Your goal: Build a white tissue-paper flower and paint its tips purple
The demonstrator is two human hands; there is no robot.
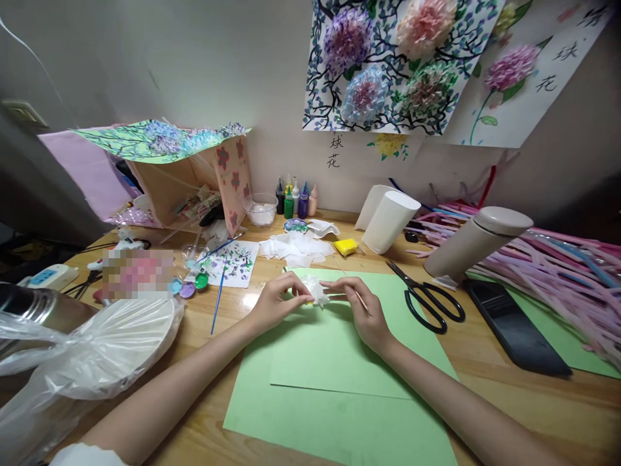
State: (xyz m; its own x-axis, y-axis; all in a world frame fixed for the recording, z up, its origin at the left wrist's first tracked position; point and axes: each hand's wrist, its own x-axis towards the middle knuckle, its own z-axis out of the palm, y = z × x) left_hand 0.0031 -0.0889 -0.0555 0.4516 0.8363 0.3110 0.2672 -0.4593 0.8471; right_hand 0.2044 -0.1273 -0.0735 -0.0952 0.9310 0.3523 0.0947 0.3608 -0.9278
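Over green paper (339, 417), the left hand (281, 298) pinches crumpled white tissue (317, 291) between its fingers; the right hand (365, 314) grips a thin stick (361, 301). Too hard a pull could tear the tissue.

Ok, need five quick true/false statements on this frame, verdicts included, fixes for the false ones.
1. The left hand is at the crumpled white piece. True.
2. The blue brush is in the left hand's grip. False: the blue brush lies on the table, left of that hand.
3. The right hand holds a thin stick. True.
4. The scissors lie between the two hands. False: the scissors lie to the right of the right hand.
5. The yellow packet lies left of the white paper roll. True.
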